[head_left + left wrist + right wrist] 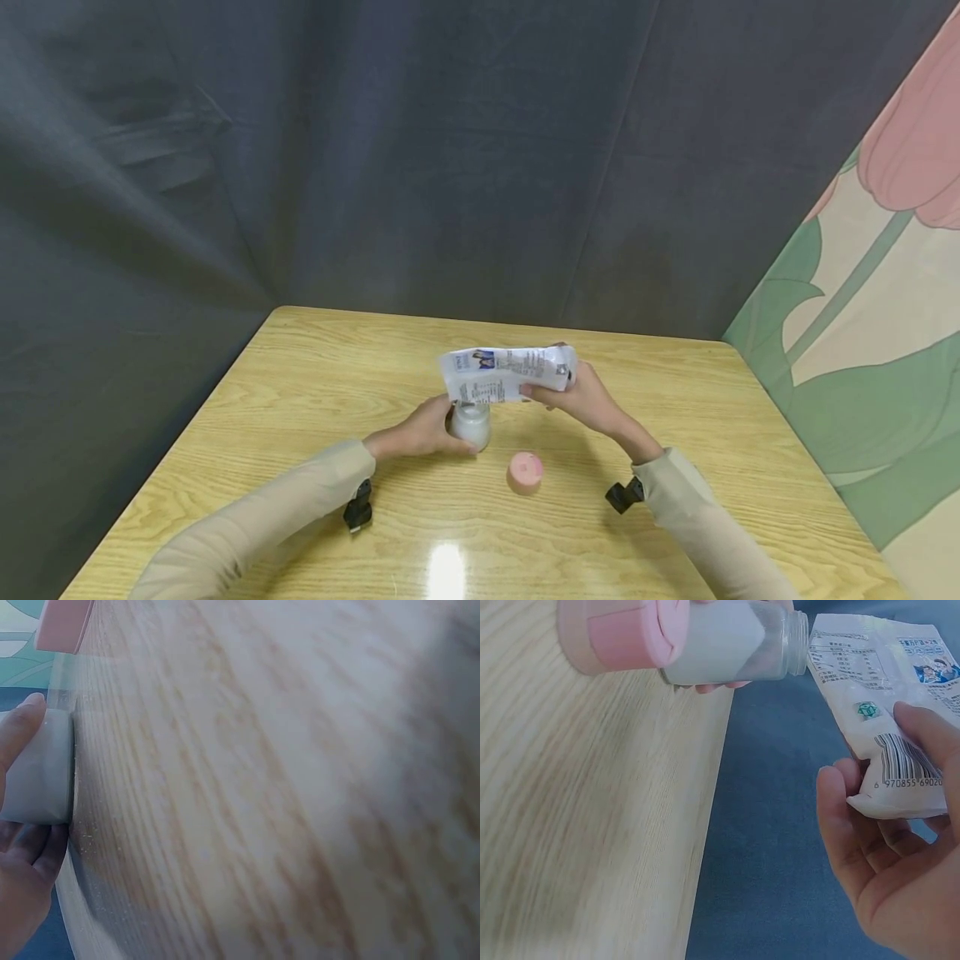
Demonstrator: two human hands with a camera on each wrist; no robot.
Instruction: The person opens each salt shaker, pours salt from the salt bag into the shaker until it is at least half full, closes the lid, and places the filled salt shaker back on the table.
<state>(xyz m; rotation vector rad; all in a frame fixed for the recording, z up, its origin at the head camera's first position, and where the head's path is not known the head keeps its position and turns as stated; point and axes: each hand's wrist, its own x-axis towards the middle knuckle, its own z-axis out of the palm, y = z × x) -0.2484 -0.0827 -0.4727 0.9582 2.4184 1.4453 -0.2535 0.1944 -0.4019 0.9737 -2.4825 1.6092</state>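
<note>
A clear glass jar (471,427) with a threaded neck stands on the table, mostly filled with something white. My left hand (424,428) grips it from the left; in the left wrist view the thumb and fingers (30,851) lie on either side of the jar (41,769). My right hand (573,398) holds a white printed bag (498,372) by its right end, thumb on the front. The bag lies tilted over the jar, its far end right at the mouth. In the right wrist view, a barcode and small print show on the bag (885,697).
A pink lid (525,473) sits on the wooden table (315,375), just right of and nearer than the jar. Small specks dot the tabletop beside the jar. A dark curtain (450,167) hangs behind the table, and a flower-patterned wall (862,333) is at the right.
</note>
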